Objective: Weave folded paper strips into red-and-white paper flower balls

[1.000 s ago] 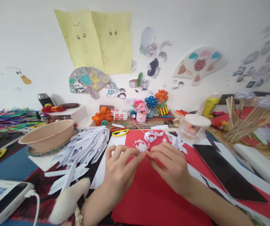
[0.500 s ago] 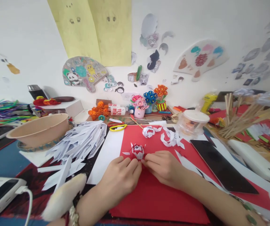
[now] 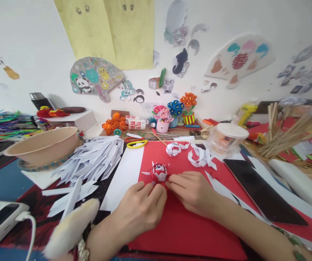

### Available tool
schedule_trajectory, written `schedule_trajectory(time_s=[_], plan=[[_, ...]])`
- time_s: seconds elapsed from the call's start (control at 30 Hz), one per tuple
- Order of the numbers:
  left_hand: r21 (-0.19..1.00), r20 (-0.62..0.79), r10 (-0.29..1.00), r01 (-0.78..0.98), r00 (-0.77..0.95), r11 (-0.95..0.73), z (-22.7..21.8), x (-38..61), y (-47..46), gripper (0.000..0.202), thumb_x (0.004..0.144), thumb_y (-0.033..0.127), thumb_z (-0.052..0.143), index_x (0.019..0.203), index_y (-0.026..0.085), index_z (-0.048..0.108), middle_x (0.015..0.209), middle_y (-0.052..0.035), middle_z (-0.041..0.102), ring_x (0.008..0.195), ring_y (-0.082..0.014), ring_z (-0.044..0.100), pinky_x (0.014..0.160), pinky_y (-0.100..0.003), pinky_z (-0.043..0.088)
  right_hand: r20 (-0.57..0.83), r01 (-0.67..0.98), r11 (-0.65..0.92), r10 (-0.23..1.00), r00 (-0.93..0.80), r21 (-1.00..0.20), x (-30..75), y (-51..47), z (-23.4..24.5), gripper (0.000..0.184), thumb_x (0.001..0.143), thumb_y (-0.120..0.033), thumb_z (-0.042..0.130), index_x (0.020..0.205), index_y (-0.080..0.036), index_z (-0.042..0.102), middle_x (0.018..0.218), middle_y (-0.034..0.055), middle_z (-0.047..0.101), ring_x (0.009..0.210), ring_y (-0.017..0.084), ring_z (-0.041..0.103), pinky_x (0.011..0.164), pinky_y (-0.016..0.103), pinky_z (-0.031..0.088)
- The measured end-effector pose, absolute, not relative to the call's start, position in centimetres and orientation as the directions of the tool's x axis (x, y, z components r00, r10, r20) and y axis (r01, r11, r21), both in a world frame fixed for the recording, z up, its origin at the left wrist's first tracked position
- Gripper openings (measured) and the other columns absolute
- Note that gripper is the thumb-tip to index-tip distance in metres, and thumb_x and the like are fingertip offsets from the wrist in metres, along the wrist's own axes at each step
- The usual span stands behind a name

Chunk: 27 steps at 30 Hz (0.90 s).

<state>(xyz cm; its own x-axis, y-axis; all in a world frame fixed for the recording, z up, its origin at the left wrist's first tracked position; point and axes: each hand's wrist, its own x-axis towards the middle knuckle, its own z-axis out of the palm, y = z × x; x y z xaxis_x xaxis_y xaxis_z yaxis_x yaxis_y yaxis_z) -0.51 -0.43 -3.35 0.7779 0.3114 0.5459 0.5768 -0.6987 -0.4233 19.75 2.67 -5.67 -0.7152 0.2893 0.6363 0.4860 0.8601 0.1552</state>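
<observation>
A red and white folded paper flower [image 3: 158, 172], with pointed strips sticking out, is held low over a red paper sheet [image 3: 188, 228]. My left hand [image 3: 143, 204] has its fingers curled in a pinch at the flower's near side. From the right, my right hand [image 3: 190, 190] closes its fingers at the flower's lower edge; its fingertips are partly hidden. Beyond the flower lie a white paper flower [image 3: 173, 149] on a thin stick and a curled white paper strip piece [image 3: 199, 156].
A heap of folded white paper strips [image 3: 90, 156] lies left, beside a beige basin [image 3: 41, 145]. Yellow-handled scissors [image 3: 136, 144] rest at the red sheet's far edge. On the right are a black phone-like slab [image 3: 262, 190], a lidded tub [image 3: 228, 136] and wooden sticks [image 3: 283, 134].
The view has shifted slightly. Both hands stay close at the paper flower, with the left hand a little further right beneath it. The flower is still held.
</observation>
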Motion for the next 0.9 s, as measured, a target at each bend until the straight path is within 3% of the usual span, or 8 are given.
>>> schedule_trajectory(time_s=[0.47, 0.73, 0.8, 0.9], plan=[[-0.549, 0.536, 0.201, 0.519, 0.82, -0.655, -2.9, -0.8, -1.1, 0.024, 0.091, 0.004, 0.042, 0.102, 0.006, 0.063, 0.081, -0.008, 0.064, 0.065, -0.0168, 0.054, 0.054, -0.032, 0.034, 0.644, 0.469, 0.856, 0.234, -0.728, 0.219, 19.7, 2.6, -4.9, 0.042, 0.095, -0.005, 0.031, 0.072, -0.016, 0.064, 0.075, 0.0064, 0.067, 0.054, 0.014, 0.046, 0.052, 0.031, 0.03], [-0.467, 0.507, 0.234, 0.493, 0.83, -0.734, -3.1, -0.4, -0.4, 0.028, 0.094, 0.003, 0.038, 0.075, 0.015, 0.055, 0.066, -0.0018, 0.052, 0.057, -0.0154, 0.046, 0.053, -0.033, 0.028, 0.623, 0.435, 0.864, 0.196, -0.757, 0.256, 19.8, 2.7, -5.0, 0.041, 0.097, -0.007, 0.033, 0.071, -0.017, 0.063, 0.071, 0.0046, 0.065, 0.054, 0.013, 0.046, 0.052, 0.03, 0.03], [-0.424, 0.504, 0.284, 0.52, 0.816, -0.742, -2.9, -0.4, -0.2, 0.03, 0.097, 0.005, 0.036, 0.076, 0.016, 0.055, 0.066, -0.0013, 0.052, 0.059, -0.0158, 0.047, 0.055, -0.033, 0.028, 0.636, 0.44, 0.871, 0.214, -0.741, 0.219, 19.9, 2.9, -5.0, 0.042, 0.096, -0.005, 0.031, 0.071, -0.017, 0.063, 0.072, 0.0046, 0.066, 0.054, 0.013, 0.048, 0.052, 0.03, 0.032], [-0.358, 0.529, 0.392, 0.616, 0.753, -0.701, -2.6, -0.6, 0.3, 0.024, 0.099, 0.01, 0.039, 0.086, 0.016, 0.059, 0.073, -0.0025, 0.058, 0.067, -0.0179, 0.05, 0.059, -0.033, 0.031, 0.694, 0.49, 0.871, 0.334, -0.638, 0.031, 20.0, 3.1, -5.1, 0.04, 0.093, -0.002, 0.032, 0.078, -0.017, 0.066, 0.078, 0.0047, 0.068, 0.06, 0.013, 0.056, 0.054, 0.026, 0.038]])
